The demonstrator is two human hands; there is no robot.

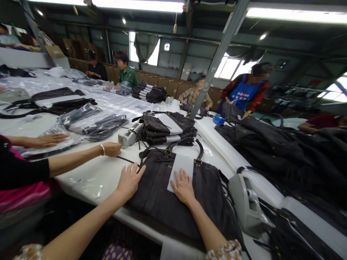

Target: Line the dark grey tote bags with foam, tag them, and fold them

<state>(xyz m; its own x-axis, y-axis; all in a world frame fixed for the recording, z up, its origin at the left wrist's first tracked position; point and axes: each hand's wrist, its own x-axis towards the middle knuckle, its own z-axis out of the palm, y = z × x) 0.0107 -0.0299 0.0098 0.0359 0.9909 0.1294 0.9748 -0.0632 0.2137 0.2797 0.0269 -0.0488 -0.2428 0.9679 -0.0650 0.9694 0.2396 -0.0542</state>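
Observation:
A large dark bag (159, 191) lies flat before me at the table's front edge, its two handles pointing away from me. Across its upper middle rests a pale grey sheet (184, 161). My right hand (183, 186) lies spread on the lower part of this sheet, holding nothing. At the bag's upper left edge is my left hand (129, 182), fingers apart and empty. Just beyond the bag stands a stack of folded dark bags (168, 126) with pale bands around them. A grey tape dispenser (130, 135) sits left of the stack.
At the left, a co-worker's hands (111, 148) are near plastic-wrapped bags (94, 122) and the dispenser. A second dispenser (248, 202) stands at the right, beside a large pile of dark bags (287, 151). A slanting metal post (217, 61) rises behind the stack. More people work farther back.

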